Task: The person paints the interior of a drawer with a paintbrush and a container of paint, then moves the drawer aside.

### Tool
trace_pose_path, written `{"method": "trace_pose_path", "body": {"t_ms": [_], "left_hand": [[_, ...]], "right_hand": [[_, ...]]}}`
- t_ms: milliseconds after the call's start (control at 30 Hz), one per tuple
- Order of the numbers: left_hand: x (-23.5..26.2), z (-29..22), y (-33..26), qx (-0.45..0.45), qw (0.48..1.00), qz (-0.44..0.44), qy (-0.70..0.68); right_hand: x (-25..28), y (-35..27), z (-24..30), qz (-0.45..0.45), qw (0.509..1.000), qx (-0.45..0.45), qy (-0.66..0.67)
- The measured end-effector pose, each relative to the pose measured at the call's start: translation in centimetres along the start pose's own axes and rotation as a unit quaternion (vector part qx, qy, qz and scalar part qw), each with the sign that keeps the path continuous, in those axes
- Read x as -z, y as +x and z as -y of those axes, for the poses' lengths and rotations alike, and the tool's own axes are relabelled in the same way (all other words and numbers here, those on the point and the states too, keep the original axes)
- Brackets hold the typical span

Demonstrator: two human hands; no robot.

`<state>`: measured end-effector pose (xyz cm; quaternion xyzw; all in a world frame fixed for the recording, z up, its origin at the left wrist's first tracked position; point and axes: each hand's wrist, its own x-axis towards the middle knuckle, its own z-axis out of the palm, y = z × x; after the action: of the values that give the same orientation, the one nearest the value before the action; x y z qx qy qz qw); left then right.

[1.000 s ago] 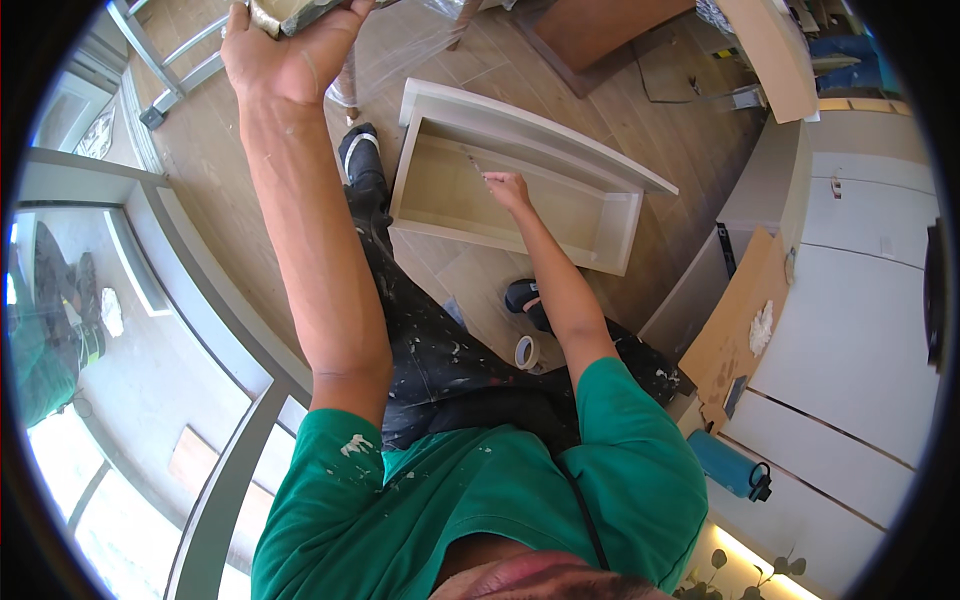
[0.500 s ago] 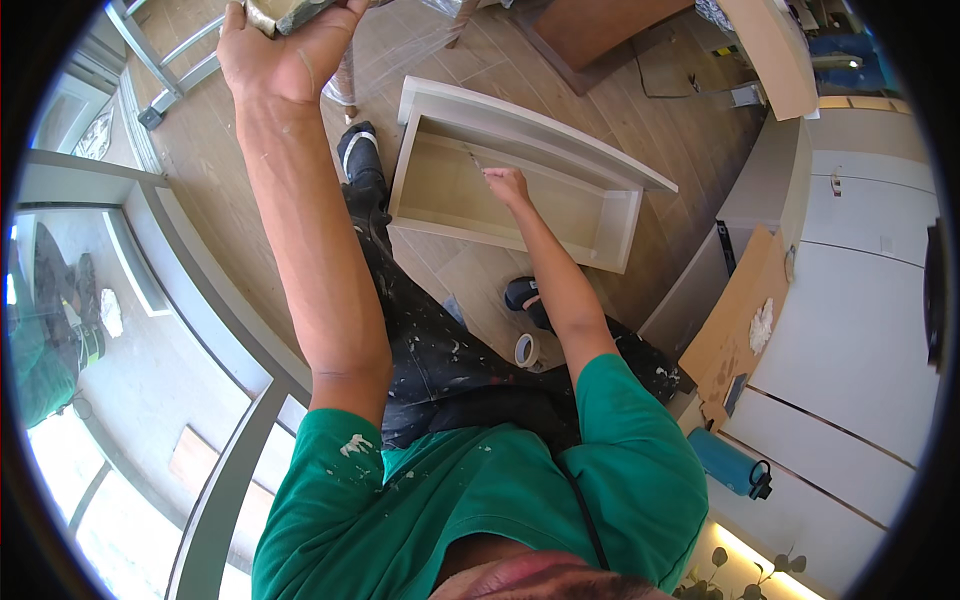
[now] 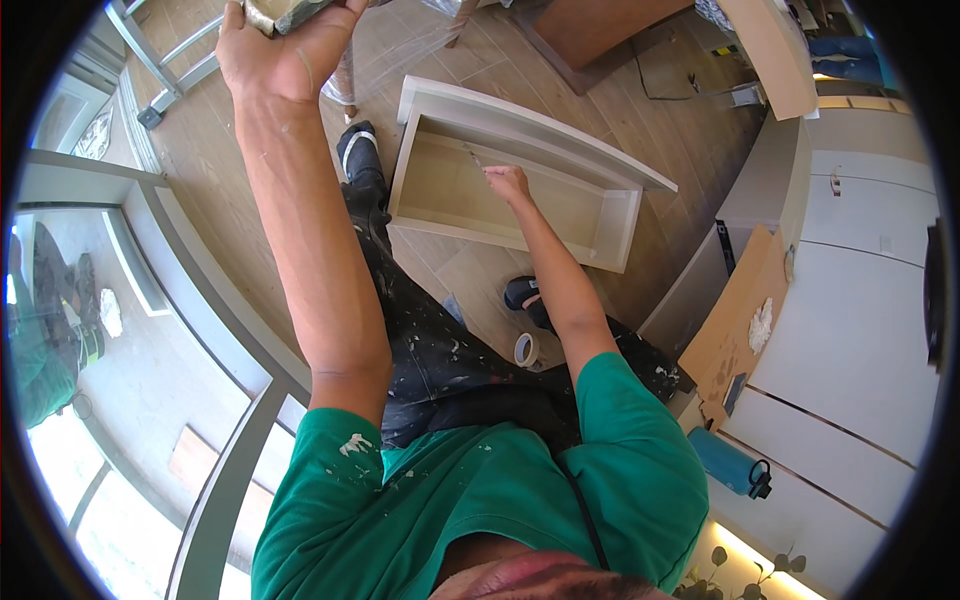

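Note:
My left hand [image 3: 290, 65] is raised at the top left, thumb and fingers spread around a shallow, crusted container [image 3: 290, 14] with a pale inside. The upper edge of the picture cuts off most of that container. Down over a long, pale, open drawer [image 3: 520, 225] on the floor, my right hand [image 3: 507, 183] pinches a thin tool [image 3: 472, 153] that looks like a slim paintbrush. Its tip is over the drawer's inside, near the far wall; whether it touches cannot be made out. The drawer's wide front panel [image 3: 540, 130] lies along the far side.
A roll of tape [image 3: 526, 349] lies on the tiled floor between my legs. Cardboard [image 3: 735, 330] and a blue bottle [image 3: 730, 465] are to the right, beside white cabinets [image 3: 840, 330]. Glass doors with grey frames [image 3: 205, 265] run along the left. A plastic-wrapped furniture leg [image 3: 343, 90] stands ahead.
My hands, the container and the drawer look nearly the same as before. At the far upper right, a blue-clothed shape has shifted slightly.

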<state>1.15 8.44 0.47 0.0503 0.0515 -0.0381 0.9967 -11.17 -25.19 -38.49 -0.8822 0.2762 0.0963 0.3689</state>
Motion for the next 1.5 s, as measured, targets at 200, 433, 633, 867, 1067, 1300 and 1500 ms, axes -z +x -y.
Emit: {"method": "trace_pose_path", "body": {"t_ms": [200,433,633,867,1067,1300,1500], "left_hand": [[0.0,-0.1,-0.1,0.003,1.0,-0.005,0.006],[0.1,-0.1,0.2,0.004,1.0,0.001,0.011],[0.4,-0.3,0.3,0.005,1.0,0.018,0.018],[0.1,-0.2,0.0,-0.001,1.0,-0.005,0.008],[0.0,-0.1,0.0,-0.005,1.0,0.003,0.0],[-0.3,0.0,-0.3,-0.003,1.0,0.008,0.001],[-0.2,0.0,-0.4,-0.013,1.0,-0.001,0.013]], "right_hand": [[0.0,0.0,-0.2,-0.003,1.0,0.007,-0.006],[0.4,0.0,-0.6,0.004,1.0,0.0,-0.005],[0.6,-0.3,-0.4,0.002,1.0,0.001,-0.022],[1.1,-0.6,-0.6,-0.002,1.0,-0.01,-0.029],[1.4,-0.7,-1.1,-0.017,0.999,-0.012,-0.039],[1.8,-0.6,-1.9,-0.026,0.999,-0.006,-0.045],[2.3,-0.8,-1.9,-0.008,0.999,-0.026,-0.043]]}}
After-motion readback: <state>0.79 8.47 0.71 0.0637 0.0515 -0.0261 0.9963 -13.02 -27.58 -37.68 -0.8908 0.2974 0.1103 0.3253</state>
